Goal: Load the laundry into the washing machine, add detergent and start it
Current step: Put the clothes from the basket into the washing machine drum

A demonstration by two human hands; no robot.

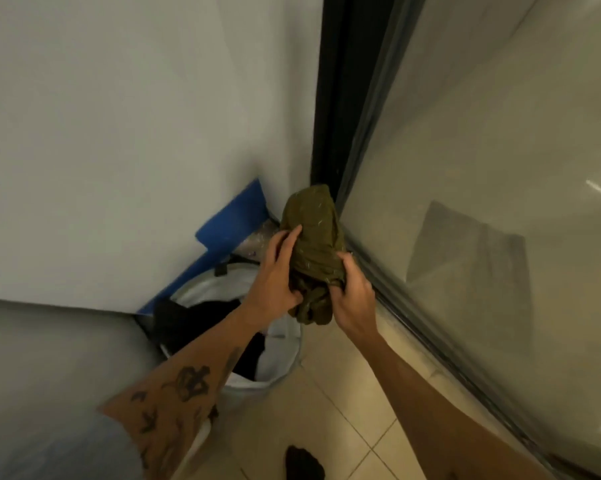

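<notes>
An olive-green garment (312, 233) is bunched up and held in the air above the floor, in front of the wall corner. My left hand (274, 275) grips its left side, thumb tucked into the folds near the bottom. My right hand (352, 296) grips its lower right side. Below and left of the hands stands a white laundry basket (278, 362) with dark clothes (202, 317) inside. A grey-white surface (49, 358) at the lower left could be the washing machine's top; I cannot tell for sure.
A blue panel (233, 220) leans against the white wall behind the basket. A glass sliding door (482, 202) with a dark frame runs along the right. A black piece of clothing (304, 462) lies on the beige tiled floor near the bottom edge.
</notes>
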